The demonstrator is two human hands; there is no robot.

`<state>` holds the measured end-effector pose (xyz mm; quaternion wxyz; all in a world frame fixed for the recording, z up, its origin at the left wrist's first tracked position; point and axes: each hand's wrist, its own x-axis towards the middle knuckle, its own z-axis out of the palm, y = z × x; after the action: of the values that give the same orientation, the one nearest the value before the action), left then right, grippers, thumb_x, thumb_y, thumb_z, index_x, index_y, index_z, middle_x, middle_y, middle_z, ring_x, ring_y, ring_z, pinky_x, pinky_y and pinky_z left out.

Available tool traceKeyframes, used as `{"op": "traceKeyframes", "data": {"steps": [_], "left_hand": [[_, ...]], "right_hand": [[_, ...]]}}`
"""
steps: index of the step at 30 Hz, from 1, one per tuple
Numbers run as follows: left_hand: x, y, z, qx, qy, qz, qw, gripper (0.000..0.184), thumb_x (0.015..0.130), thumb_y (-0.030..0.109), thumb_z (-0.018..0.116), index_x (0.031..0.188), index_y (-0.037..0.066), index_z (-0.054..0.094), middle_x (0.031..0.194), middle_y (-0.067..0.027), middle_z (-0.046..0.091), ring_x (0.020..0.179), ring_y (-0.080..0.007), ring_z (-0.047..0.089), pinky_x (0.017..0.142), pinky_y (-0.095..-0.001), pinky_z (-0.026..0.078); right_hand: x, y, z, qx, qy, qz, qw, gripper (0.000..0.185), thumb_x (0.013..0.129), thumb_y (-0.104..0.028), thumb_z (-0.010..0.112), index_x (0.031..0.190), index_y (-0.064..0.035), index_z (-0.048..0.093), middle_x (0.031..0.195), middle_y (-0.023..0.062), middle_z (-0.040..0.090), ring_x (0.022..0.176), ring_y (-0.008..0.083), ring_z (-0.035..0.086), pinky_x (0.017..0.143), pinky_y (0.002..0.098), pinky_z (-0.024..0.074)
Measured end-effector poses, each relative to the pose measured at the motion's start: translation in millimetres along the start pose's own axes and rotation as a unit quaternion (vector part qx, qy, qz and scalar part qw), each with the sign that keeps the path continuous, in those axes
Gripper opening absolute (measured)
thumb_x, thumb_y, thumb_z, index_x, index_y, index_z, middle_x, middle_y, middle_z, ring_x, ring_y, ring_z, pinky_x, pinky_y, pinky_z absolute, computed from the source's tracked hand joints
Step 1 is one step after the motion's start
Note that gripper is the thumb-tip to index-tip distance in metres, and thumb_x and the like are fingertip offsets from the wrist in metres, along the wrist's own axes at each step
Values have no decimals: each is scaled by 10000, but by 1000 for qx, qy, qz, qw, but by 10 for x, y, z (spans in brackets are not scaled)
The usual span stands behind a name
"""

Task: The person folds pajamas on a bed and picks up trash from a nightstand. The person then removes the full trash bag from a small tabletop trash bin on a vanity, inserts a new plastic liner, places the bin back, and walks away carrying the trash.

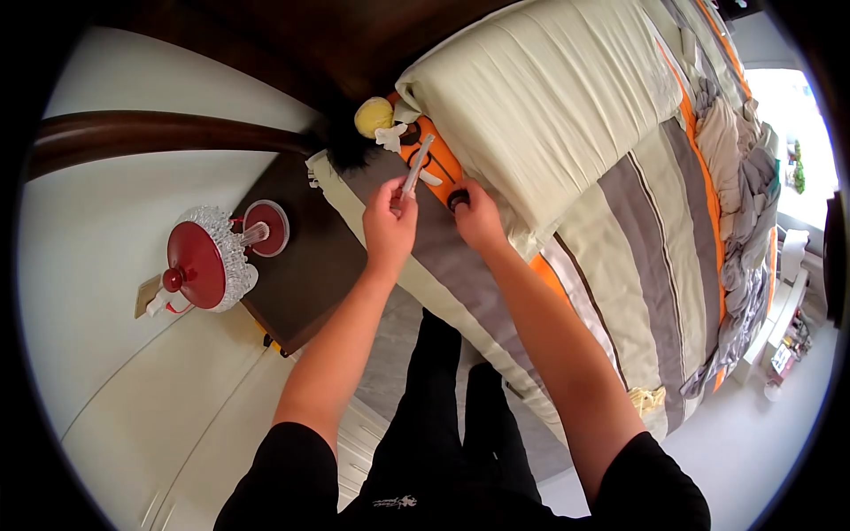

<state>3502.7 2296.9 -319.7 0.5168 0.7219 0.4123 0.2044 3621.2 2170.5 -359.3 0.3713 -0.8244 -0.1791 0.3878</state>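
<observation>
My left hand (390,221) is closed around the lower end of a slim, clear tube-like piece (421,162), which points up and away from me. In my right hand (482,219) there is a small dark round object (458,198), gripped between thumb and fingers; its exact kind is too small to tell. Both hands are above the near edge of the bed, a little apart. Just beyond them, on the orange stripe, lie a dark looped item (423,159) and a small white piece (430,178). A crumpled white tissue (390,136) is beside a yellow round thing (374,117).
A cream pillow (549,106) covers the head of the striped bed (611,230). Left of the bed stands a dark nightstand (310,239) with a red and glass lamp (199,265). Something black and fluffy (350,152) sits at the bed corner. Crumpled bedding (739,195) lies far right.
</observation>
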Motion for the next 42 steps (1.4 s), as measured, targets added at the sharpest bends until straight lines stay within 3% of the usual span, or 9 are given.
{"op": "traceKeyframes", "data": {"steps": [1,2,3,8,14,17,19,23,42], "left_hand": [[-14,33,45,-10,-25,-27,999,211,923,101,680,1130,61,682,963,-89,672,800,-231,640,722,-348,529],[-26,53,90,-11,-24,-29,999,211,923,101,680,1130,61,682,963,-89,672,800,-231,640,722,-348,529],[-31,76,133,48,-60,59,995,215,911,112,694,1120,64,683,972,-92,676,845,-263,643,761,-369,529],[222,158,219,120,-213,252,936,272,883,130,729,1136,48,674,1032,-115,679,928,-316,645,809,-389,528],[928,-48,335,330,-91,170,924,356,917,124,648,1266,54,628,1196,-140,651,1042,-361,652,863,-443,551],[951,-115,417,377,-123,110,911,400,904,137,662,1297,81,611,1242,-129,614,1024,-357,656,852,-454,557],[943,-105,439,374,-109,108,915,417,896,141,666,1305,93,601,1264,-125,588,1033,-355,651,843,-459,559],[975,-90,475,395,-68,134,907,425,876,121,662,1294,117,588,1308,-120,532,1083,-350,630,830,-465,565],[-21,-294,-698,282,-53,116,951,372,850,40,641,1211,127,655,1083,-94,705,948,-349,665,819,-429,553]], "right_hand": [[-15,21,3,-2,-2,2,1000,432,913,-190,704,1312,-113,559,1230,104,613,1111,320,608,911,406,544],[-50,-54,-39,333,-76,91,935,360,945,-195,673,1281,-102,582,1150,87,638,1042,287,621,874,395,543],[-81,-124,-78,625,-140,169,749,295,977,-199,642,1249,-91,604,1071,70,663,973,255,633,837,384,543],[-79,-128,-24,582,11,131,803,194,1005,-184,606,1139,-49,647,881,45,665,784,169,625,705,328,528],[-313,145,55,333,53,81,938,191,983,-139,625,1150,-51,653,740,38,634,661,138,611,599,308,498],[-365,42,34,220,71,84,969,279,937,-96,638,1213,-56,643,887,96,670,784,222,664,692,360,534],[-287,20,42,24,190,-115,975,386,875,-71,649,1260,-56,627,1107,160,651,974,352,654,830,422,542],[-45,-264,31,-3,163,-149,975,448,826,-49,647,1273,-65,626,1256,203,580,1126,428,580,937,466,513],[100,-440,342,44,140,-70,987,352,868,-199,738,1139,-16,607,991,241,712,927,438,671,795,455,532]]}}
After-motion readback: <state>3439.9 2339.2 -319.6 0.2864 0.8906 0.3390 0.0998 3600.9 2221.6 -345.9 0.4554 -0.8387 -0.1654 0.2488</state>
